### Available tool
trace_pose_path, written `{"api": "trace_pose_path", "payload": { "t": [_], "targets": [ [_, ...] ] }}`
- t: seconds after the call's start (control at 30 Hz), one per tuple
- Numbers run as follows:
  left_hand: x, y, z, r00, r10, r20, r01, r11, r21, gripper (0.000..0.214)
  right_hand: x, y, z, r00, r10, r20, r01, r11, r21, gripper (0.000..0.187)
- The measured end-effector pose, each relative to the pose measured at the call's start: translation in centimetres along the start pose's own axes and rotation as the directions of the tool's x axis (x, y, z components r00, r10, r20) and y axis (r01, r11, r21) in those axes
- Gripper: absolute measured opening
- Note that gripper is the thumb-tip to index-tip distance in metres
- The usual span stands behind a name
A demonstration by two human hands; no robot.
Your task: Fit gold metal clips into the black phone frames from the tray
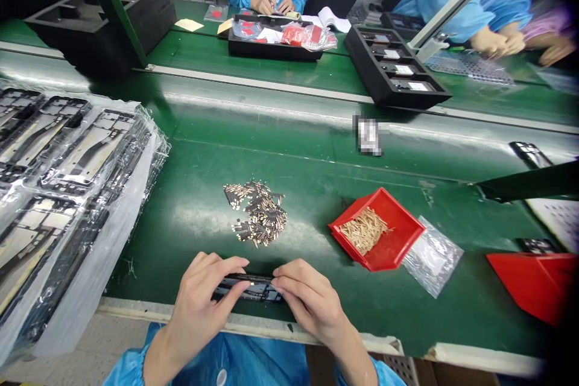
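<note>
My left hand (203,292) and my right hand (307,295) both grip a dark flat frame part (251,288) at the near edge of the green belt (203,151). Fingers of each hand are curled over its ends. Just beyond my hands lies a loose pile of small dark and gold flex parts (259,214). To the right stands a red bin (377,229) that holds thin gold-coloured strips.
Plastic-wrapped trays of frame parts (67,181) are stacked at the left. A clear bag (432,256) and another red bin (534,283) lie at the right. Black trays (393,66) sit across the belt, where two other people in blue coats work.
</note>
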State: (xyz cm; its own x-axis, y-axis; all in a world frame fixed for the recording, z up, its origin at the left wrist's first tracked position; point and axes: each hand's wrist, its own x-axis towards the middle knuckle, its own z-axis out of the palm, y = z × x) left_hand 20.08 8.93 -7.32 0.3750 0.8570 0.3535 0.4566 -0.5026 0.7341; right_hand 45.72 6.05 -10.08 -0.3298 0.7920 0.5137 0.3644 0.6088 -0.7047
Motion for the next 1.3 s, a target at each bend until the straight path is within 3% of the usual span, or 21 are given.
{"api": "trace_pose_path", "payload": {
  "t": [0.2,0.37,0.67,0.97,1.3],
  "targets": [
    [0.0,0.1,0.3,0.992,0.022,-0.124,-0.031,0.997,-0.064,0.023,0.1,-0.6,-0.1,0.997,0.077,-0.025,-0.076,0.996,0.045,0.032],
    [0.0,0.0,0.4,0.993,0.026,-0.114,-0.035,0.996,-0.081,0.023,0.6,-0.8,-0.7,0.998,0.062,0.024,-0.064,0.994,0.090,0.033],
    [-0.6,-0.4,1.0,0.972,0.080,-0.222,-0.093,0.994,-0.049,0.029,1.1,-1.9,-0.5,0.958,0.287,-0.022,-0.280,0.947,0.159,0.023],
    [-0.7,-0.6,1.1,0.969,0.076,-0.234,-0.088,0.995,-0.041,0.028,0.9,-1.8,-0.3,0.947,0.320,-0.035,-0.309,0.934,0.181,0.022],
    [-1.5,-0.2,1.1,0.935,0.193,-0.299,-0.176,0.981,0.083,0.029,-0.1,-1.5,0.7,0.861,0.509,-0.002,-0.454,0.769,0.449,0.006]
  ]
}}
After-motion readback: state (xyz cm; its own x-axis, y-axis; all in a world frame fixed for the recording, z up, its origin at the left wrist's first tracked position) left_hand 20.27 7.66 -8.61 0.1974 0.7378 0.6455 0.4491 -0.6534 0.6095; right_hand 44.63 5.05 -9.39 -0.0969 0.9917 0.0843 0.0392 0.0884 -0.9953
